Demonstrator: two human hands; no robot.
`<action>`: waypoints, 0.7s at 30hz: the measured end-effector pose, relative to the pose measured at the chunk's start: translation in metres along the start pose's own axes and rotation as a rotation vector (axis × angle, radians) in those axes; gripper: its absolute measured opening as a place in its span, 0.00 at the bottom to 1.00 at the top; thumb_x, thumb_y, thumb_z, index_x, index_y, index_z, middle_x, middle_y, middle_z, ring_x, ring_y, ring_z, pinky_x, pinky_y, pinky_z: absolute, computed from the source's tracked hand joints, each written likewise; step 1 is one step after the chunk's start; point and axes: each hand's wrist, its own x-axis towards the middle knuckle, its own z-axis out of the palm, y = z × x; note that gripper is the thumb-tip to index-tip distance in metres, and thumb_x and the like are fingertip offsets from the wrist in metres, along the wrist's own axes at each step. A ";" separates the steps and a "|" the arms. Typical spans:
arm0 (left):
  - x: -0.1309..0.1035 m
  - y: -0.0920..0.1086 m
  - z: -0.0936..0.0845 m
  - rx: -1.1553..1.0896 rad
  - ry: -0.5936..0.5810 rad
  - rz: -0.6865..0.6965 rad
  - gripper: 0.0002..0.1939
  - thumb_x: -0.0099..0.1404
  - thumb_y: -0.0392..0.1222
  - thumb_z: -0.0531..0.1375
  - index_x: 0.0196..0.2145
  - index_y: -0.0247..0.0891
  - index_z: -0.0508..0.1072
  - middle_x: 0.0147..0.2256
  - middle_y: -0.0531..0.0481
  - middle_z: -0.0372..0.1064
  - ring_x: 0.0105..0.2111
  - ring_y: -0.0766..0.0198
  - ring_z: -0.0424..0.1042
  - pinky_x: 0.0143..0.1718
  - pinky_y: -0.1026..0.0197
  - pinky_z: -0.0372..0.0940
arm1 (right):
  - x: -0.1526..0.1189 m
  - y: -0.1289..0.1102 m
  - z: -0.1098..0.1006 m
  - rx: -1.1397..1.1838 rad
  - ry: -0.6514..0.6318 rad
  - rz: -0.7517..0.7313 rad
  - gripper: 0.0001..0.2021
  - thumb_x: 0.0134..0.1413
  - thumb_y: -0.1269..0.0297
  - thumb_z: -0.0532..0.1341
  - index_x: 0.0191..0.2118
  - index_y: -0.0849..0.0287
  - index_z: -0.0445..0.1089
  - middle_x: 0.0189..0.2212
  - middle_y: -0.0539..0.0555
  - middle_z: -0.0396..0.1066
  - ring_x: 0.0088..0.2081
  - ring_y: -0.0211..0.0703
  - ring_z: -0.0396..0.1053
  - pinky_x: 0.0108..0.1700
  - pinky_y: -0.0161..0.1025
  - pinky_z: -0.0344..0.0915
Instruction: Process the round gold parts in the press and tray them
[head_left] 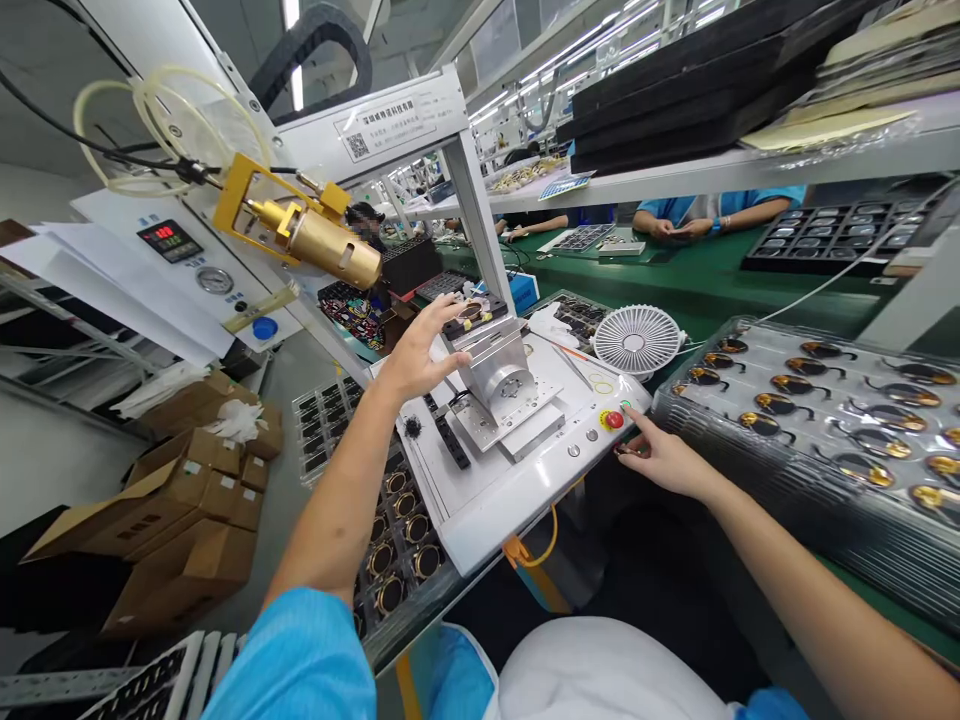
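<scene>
My left hand (421, 352) is at the left side of a metal fixture (496, 365), thumb and fingers spread and nothing gripped. Its fingertips lie by a small round watch-like part (472, 312) on top of the fixture; whether they touch it I cannot tell. At the front right corner of the white machine base (480, 520), my right hand (664, 458) reaches its index finger to a green-ringed button (626, 406). A red emergency stop button (614, 420) sits just left of that finger. The right hand holds nothing visible. A brass-coloured cylinder head (337, 245) hangs above, tilted.
At right, a stack of clear trays (787, 480) carries several parts with cables. A white fan (637, 340) stands behind the base. Trays of round parts (405, 530) lie at left, past which are cardboard boxes (172, 500). Co-workers' hands (682, 228) show across the green bench.
</scene>
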 end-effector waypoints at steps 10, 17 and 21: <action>-0.164 0.106 0.074 -0.571 0.028 -0.221 0.32 0.64 0.63 0.67 0.62 0.56 0.71 0.59 0.43 0.74 0.61 0.46 0.73 0.65 0.39 0.68 | 0.001 -0.009 0.008 -0.218 0.030 0.011 0.45 0.58 0.58 0.62 0.76 0.67 0.45 0.46 0.64 0.79 0.46 0.60 0.78 0.50 0.50 0.71; -0.206 0.159 0.169 -1.077 -0.051 -0.781 0.19 0.66 0.55 0.68 0.53 0.55 0.77 0.52 0.44 0.79 0.55 0.50 0.78 0.62 0.44 0.71 | -0.042 -0.021 0.008 0.042 -0.042 -0.103 0.31 0.56 0.56 0.67 0.64 0.59 0.66 0.42 0.59 0.79 0.38 0.51 0.77 0.47 0.48 0.74; -0.208 0.177 0.205 -1.473 0.049 -0.850 0.30 0.62 0.57 0.71 0.59 0.49 0.73 0.55 0.39 0.77 0.54 0.47 0.79 0.60 0.41 0.71 | -0.089 -0.042 0.040 0.405 -0.116 -0.375 0.39 0.46 0.46 0.77 0.61 0.56 0.69 0.45 0.58 0.79 0.44 0.49 0.78 0.51 0.46 0.74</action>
